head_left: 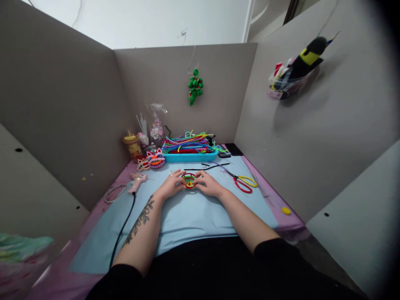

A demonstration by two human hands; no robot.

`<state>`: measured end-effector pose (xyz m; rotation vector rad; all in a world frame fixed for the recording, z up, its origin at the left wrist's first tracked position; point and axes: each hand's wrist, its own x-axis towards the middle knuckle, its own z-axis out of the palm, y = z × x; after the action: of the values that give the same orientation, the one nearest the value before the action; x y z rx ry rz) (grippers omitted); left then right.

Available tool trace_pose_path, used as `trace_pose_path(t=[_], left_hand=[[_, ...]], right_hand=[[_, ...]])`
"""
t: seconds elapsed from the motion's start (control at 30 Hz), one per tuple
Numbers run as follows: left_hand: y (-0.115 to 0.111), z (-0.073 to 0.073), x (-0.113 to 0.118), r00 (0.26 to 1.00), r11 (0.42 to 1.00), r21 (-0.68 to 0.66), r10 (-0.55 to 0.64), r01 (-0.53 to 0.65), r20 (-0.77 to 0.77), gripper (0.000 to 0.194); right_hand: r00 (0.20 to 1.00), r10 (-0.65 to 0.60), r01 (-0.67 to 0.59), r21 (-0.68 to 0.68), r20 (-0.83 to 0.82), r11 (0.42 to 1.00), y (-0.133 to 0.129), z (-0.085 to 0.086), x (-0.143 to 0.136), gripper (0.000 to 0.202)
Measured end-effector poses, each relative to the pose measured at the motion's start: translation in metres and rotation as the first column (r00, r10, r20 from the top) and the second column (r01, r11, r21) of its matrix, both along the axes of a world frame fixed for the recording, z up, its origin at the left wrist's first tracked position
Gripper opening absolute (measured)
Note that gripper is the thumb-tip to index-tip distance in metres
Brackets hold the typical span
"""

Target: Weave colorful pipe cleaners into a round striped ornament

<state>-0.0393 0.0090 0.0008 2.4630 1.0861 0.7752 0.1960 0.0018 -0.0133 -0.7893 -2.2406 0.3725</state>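
Observation:
Between my hands is a small round pipe-cleaner piece with a red rim and green and yellow parts inside. My left hand pinches its left edge, fingers curled over the rim. On the opposite edge, my right hand has its fingers closed in the same way. The fingertips hide both sides of the piece. Just beyond it lie black pipe-cleaner lengths on the light blue sheet. Scissors with one red and one yellow handle rest to the right of my right hand.
A blue tray piled with colourful pipe cleaners stands at the back. Two lion-head crafts sit beside it. On the left are a pink glue gun with a black cord and a coiled ring. A yellow disc lies far right.

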Motion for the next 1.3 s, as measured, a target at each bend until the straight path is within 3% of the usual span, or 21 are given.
trace_pose_path(t=[0.13, 0.33, 0.53, 0.73, 1.0, 1.3], left_hand=[[-0.003, 0.003, 0.006, 1.000, 1.000, 0.000, -0.024, 0.024, 0.015, 0.012], [0.001, 0.002, 0.003, 0.988, 0.988, -0.001, -0.154, 0.154, 0.018, 0.014], [0.005, -0.002, -0.002, 1.000, 1.000, -0.001, -0.018, 0.018, -0.021, 0.014], [0.000, 0.003, 0.004, 0.999, 0.999, -0.015, -0.038, 0.038, 0.039, 0.009], [0.005, -0.002, 0.000, 1.000, 0.999, 0.034, 0.013, -0.013, 0.007, 0.008], [0.000, 0.002, 0.007, 0.999, 0.998, 0.060, -0.037, 0.035, 0.029, 0.011]], right_hand=[[1.000, -0.018, 0.017, 0.090, 0.007, 0.996, -0.002, -0.001, -0.009, 0.013], [0.997, -0.073, 0.069, 0.122, 0.027, 0.990, 0.007, -0.007, -0.010, 0.011], [0.994, -0.100, 0.095, 0.087, 0.049, 0.992, 0.010, -0.009, -0.003, 0.016], [0.994, -0.075, 0.067, 0.103, 0.074, 0.992, -0.002, -0.004, -0.016, 0.019], [0.989, -0.143, 0.139, 0.095, 0.044, 0.986, 0.000, -0.003, -0.014, 0.015], [0.988, -0.154, 0.152, 0.094, 0.010, 0.984, 0.002, -0.004, -0.018, 0.010]])
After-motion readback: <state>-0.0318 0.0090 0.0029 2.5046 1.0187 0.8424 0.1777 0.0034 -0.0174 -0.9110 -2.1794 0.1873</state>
